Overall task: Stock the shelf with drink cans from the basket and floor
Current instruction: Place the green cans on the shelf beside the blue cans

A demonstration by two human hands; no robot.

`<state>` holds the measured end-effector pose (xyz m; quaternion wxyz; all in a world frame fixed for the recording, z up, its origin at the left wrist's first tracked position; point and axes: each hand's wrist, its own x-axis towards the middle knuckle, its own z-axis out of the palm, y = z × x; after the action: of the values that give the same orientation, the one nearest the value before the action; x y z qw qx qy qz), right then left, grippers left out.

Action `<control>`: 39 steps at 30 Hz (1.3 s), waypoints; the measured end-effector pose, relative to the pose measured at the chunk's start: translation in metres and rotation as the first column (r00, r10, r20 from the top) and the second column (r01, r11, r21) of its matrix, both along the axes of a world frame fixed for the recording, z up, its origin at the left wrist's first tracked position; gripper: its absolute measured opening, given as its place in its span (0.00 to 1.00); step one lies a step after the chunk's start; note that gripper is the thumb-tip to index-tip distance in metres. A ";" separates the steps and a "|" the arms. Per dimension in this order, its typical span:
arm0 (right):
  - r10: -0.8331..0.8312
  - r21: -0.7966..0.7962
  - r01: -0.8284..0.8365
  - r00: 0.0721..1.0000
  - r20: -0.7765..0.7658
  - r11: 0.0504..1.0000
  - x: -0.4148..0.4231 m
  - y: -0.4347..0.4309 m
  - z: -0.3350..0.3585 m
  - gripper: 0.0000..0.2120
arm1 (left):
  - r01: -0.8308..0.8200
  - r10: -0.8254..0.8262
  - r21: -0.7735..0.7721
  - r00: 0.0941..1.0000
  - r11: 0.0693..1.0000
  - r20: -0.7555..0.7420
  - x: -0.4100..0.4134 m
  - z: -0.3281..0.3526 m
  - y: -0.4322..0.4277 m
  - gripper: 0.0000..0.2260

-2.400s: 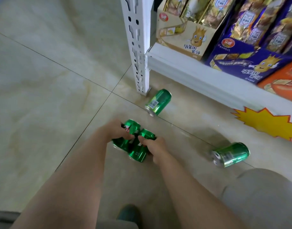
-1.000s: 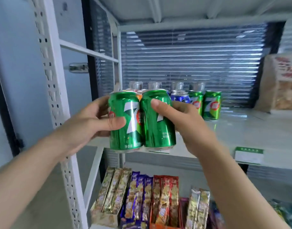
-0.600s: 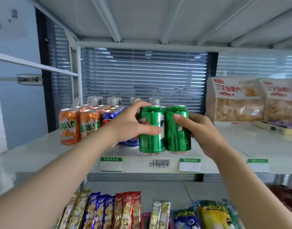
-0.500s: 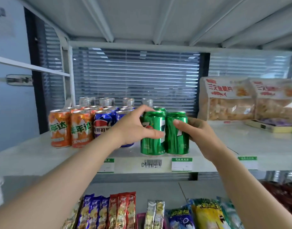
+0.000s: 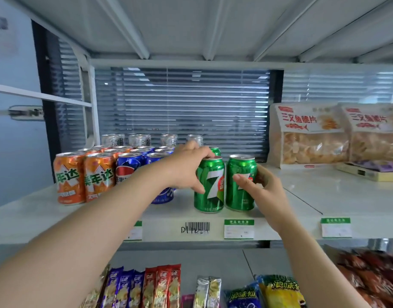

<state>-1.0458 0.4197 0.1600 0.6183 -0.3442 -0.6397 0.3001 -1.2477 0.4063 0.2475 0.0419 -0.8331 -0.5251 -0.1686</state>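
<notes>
Two green drink cans stand upright, side by side, on the white shelf [image 5: 346, 203] near its front edge. My left hand [image 5: 186, 167] wraps the left green can [image 5: 210, 187] from its left side, fingers over the top rim. My right hand [image 5: 260, 185] grips the right green can [image 5: 241, 192], thumb across its front. Another green can [image 5: 215, 150] peeks out behind them. To the left stand rows of orange cans [image 5: 68, 178], blue cans [image 5: 129, 167] and silver cans [image 5: 140, 140].
Bags of chips [image 5: 309, 134] stand at the back right of the shelf, with a flat box [image 5: 369, 172] beside them. Price tags [image 5: 239, 228] line the shelf edge. Snack packets [image 5: 160, 287] fill the shelf below. Another shelf hangs overhead.
I picked the two green cans off the floor, raised them to the shelf and set them down near its front edge. Both hands still hold them.
</notes>
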 end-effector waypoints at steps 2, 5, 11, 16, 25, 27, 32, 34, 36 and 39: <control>-0.025 0.022 0.025 1.000 -0.007 0.999 -0.001 0.001 -0.001 0.19 | -0.036 0.037 0.008 0.985 0.999 -0.170 0.000 0.013 -0.002 0.37; -0.062 0.045 0.061 0.998 0.006 0.997 0.000 0.002 -0.002 0.17 | -0.060 0.065 0.027 0.976 0.998 -0.207 0.008 0.027 -0.003 0.32; -0.077 0.046 0.078 0.997 -0.015 0.996 0.000 0.002 -0.004 0.17 | -0.019 0.062 0.127 0.935 0.992 -0.349 0.013 0.034 0.003 0.19; -0.102 0.032 0.102 0.995 -0.019 0.994 0.001 0.005 -0.005 0.15 | -0.058 0.142 0.194 0.882 0.979 -0.449 0.016 0.037 0.012 0.15; -0.091 0.025 0.092 0.995 -0.029 0.995 0.001 0.006 -0.007 0.15 | -0.111 0.233 0.282 0.864 0.953 -0.446 0.014 0.031 0.039 0.17; -0.093 0.020 0.094 0.995 -0.019 0.995 0.000 0.006 -0.006 0.15 | -0.119 0.241 0.285 0.864 0.951 -0.443 0.012 0.031 0.046 0.18; -0.063 0.027 0.064 0.998 -0.031 0.998 0.000 0.005 -0.005 0.14 | -0.115 0.257 0.321 0.858 0.940 -0.445 0.011 0.029 0.052 0.18; -0.062 0.024 0.063 0.998 -0.024 0.998 0.000 0.006 -0.006 0.15 | -0.115 0.259 0.325 0.858 0.939 -0.444 0.009 0.028 0.055 0.18; -0.063 0.025 0.064 0.998 -0.022 0.998 0.001 0.007 -0.006 0.16 | -0.119 0.268 0.334 0.855 0.935 -0.445 0.007 0.028 0.057 0.15; -0.065 0.023 0.066 0.998 -0.015 0.998 0.002 0.007 -0.007 0.17 | -0.123 0.286 0.354 0.844 0.927 -0.454 0.004 0.026 0.060 0.08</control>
<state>-1.0438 0.4270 0.1533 0.6363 -0.3555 -0.6271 0.2746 -1.2439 0.4667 0.2739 0.3245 -0.7692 -0.5499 -0.0236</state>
